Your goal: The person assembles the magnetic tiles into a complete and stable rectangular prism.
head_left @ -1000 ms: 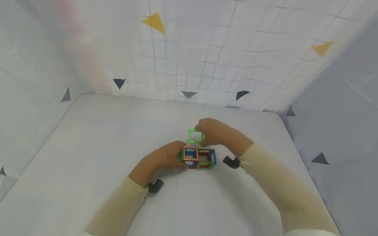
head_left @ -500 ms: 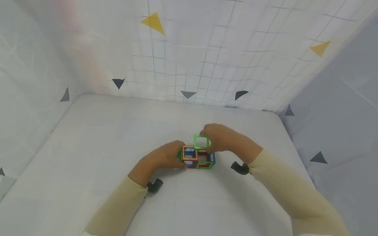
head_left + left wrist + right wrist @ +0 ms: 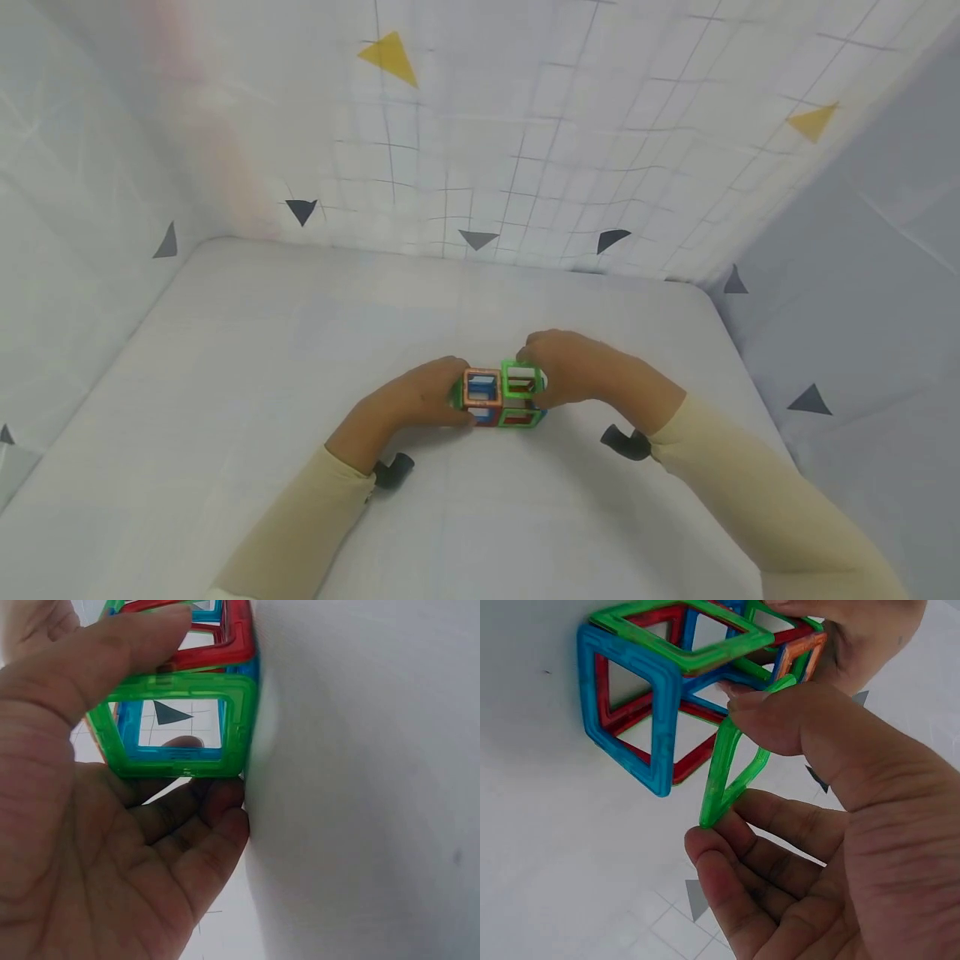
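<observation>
A box of see-through magnetic tiles, two cubes side by side, stands on the white surface. An orange square tile tops its left cube. My left hand grips the left cube, thumb on the near side and fingers on the far side; in the left wrist view a green end tile faces the palm. My right hand pinches a loose green square tile between thumb and fingers. That tile is tilted over the open top of the right cube, close to its upper edges. Whether they touch is unclear.
White tabletop surrounds the box. A white gridded wall stands behind, with grey side panels and dark triangle marks. Black curved pieces sit at both wrists.
My right hand has carried the green tile rightward and toward me, from behind the box to above its right cube. The left hand has stayed in place on the left cube.
</observation>
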